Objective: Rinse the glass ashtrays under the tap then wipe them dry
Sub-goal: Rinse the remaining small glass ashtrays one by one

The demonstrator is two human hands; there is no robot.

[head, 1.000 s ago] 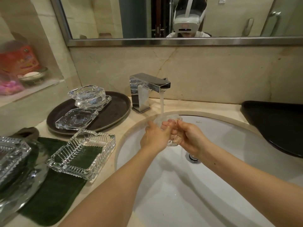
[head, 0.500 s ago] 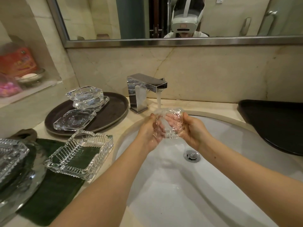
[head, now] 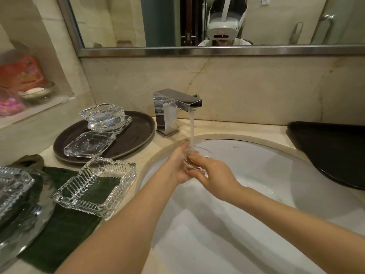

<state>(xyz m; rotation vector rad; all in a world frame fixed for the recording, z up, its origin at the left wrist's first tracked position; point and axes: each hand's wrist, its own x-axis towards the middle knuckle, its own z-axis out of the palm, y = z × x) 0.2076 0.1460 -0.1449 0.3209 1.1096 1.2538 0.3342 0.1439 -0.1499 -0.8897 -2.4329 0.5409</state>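
Lettering on the far wall of the sink (head: 276,155) is a small gold mark, too small to read; both hands clasp a glass ashtray (head: 197,155) under the tap (head: 177,103), over the basin; left hand (head: 177,167) cups its left side; right hand (head: 213,173) grips its near edge.

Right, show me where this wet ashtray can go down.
Free: the right half of the brown tray beside the tap, and the green cloth in front of the ribbed ashtray. Crowded: the tray's left half, with stacked ashtrays, and the far-left counter edge. The counter strip between tray and sink is narrow.
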